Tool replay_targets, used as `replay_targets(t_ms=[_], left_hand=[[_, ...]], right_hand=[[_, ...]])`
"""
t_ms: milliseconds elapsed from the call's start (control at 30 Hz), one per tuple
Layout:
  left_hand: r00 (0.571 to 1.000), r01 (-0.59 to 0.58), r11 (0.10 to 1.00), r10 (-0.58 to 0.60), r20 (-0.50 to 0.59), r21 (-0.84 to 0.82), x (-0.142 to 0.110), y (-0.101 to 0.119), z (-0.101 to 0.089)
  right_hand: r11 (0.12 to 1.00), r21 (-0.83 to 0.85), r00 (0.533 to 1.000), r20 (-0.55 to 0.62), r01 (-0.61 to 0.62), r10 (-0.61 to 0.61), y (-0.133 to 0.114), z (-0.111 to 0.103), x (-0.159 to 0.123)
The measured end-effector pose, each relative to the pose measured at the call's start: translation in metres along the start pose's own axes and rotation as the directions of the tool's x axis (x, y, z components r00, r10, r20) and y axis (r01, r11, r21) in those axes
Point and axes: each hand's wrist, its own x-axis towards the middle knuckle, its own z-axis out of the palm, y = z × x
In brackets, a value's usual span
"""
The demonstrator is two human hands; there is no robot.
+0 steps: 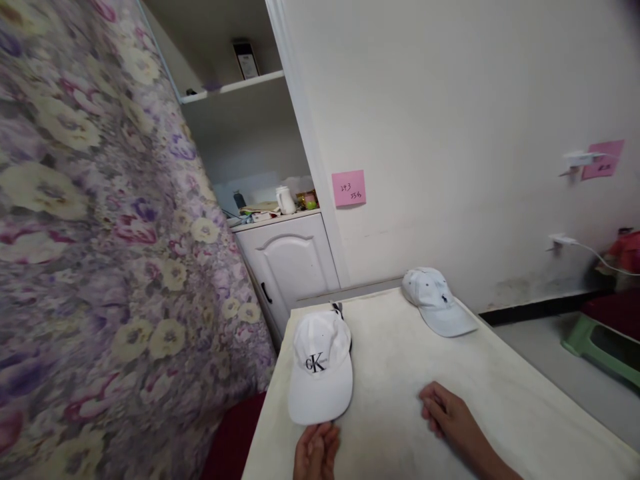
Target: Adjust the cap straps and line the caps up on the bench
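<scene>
A white baseball cap (323,387) with a black "CK" mark sits on the left part of the table (385,380), its brim towards me. Just below the brim's front edge is my left hand (316,453), loosely curled with the fingers close together; the fingertips come right up to the brim, and I cannot tell whether they touch it. My right hand (447,413) is over the table to the right, its fingers folded in and nothing visible in them. Farther back, near the right edge, lies a second pale cap (437,303) with a small dark emblem.
A floral curtain (125,267) hangs along the left. Behind the table stand a white cabinet (295,267) with shelves and a wall bearing a pink note (349,189). To the right are plugged-in chargers (563,240) and a green stool (595,340) on the floor.
</scene>
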Motion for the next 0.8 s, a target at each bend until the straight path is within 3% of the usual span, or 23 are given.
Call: replay_targets(t_ms=[267, 533, 800], left_hand=[[0.998, 0.061, 0.998, -0.061, -0.024, -0.015, 0.003, 0.022, 0.010], [0.997, 0.052, 0.990, -0.045, 0.062, -0.130, 0.001, 0.050, 0.053], [0.979, 0.079, 0.984, -0.047, 0.199, -0.158, 0.019, 0.077, 0.094]], right_hand=[[1.000, 0.006, 1.000, 0.005, 0.000, 0.000, 0.000, 0.000, 0.000], [1.000, 0.023, 1.000, 0.010, 0.003, -0.003, 0.003, 0.000, 0.002], [0.998, 0.055, 1.000, 0.010, -0.005, 0.004, -0.003, 0.002, 0.005]])
